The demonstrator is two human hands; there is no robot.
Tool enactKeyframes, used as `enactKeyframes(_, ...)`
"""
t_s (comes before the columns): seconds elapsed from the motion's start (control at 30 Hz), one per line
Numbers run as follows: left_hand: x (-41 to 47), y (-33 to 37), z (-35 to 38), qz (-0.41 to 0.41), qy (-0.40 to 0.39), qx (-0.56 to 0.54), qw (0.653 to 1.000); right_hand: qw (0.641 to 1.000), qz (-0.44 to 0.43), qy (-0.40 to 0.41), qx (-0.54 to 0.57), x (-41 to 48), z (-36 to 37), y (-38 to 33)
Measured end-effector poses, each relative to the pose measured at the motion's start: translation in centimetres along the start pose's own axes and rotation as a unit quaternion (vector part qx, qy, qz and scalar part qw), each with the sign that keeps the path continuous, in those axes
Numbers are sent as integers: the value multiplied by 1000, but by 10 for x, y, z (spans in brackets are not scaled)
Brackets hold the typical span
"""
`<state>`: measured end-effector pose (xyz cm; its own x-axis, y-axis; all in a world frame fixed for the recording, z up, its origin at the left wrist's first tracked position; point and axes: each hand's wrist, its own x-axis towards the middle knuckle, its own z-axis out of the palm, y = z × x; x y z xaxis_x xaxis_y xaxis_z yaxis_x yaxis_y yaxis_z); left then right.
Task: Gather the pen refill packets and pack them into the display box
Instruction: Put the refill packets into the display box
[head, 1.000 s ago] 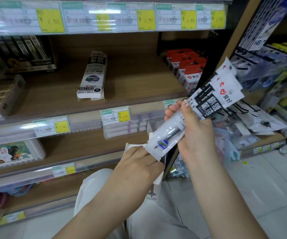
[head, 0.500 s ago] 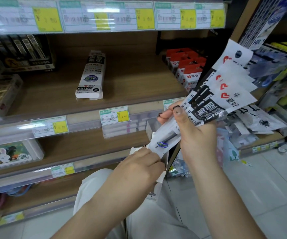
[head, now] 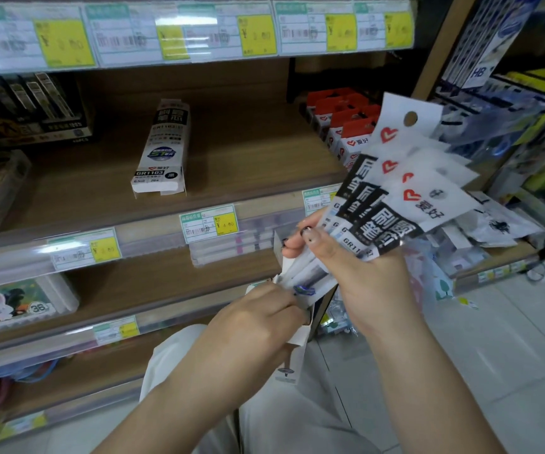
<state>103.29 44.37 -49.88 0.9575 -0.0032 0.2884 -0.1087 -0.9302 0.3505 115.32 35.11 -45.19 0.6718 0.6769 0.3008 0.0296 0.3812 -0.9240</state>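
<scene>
We see the right hand's thumb pressed flat on a fanned bundle of pen refill packets, with the fingers curled behind them, gripping the bundle near its lower half. The packets are long, slim sleeves of glossy clear plastic. Each has a white header with a red heart mark and a black band of white characters, and the topmost shows a round hanging hole. Their lower ends point down to the left hand, whose fingers curl round the top of the display box. This is a narrow white cardboard carton held upright, its top flaps open. The packet tips meet the box mouth by the left fingertips; we cannot tell how far in they reach.

Beyond the hands stands a wooden shelf of smooth brown laminate. A matching long white carton marked GR1103 lies flat on it. To its right sit red-and-white boxes in a row. Clear plastic rails along the shelf edges hold yellow-and-white price tags. On a lower shelf at the left is a clear plastic case with a rabbit picture. Pale trousers and a light tiled floor fill the bottom.
</scene>
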Motion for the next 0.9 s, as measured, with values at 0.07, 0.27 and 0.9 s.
enactKeyframes(0.07, 1, 2, 2, -6, 0, -1, 1000, 1000, 18, 18, 9, 0, -1, -2)
enactKeyframes(0.27, 1, 2, 4, -11, -3, -4, 1000, 997, 5, 32, -71, -2, 0, -2)
enactKeyframes(0.9, 5, 1, 3, -14, -4, 0, 1000, 975, 85, -31, -203, -3, -11, 29)
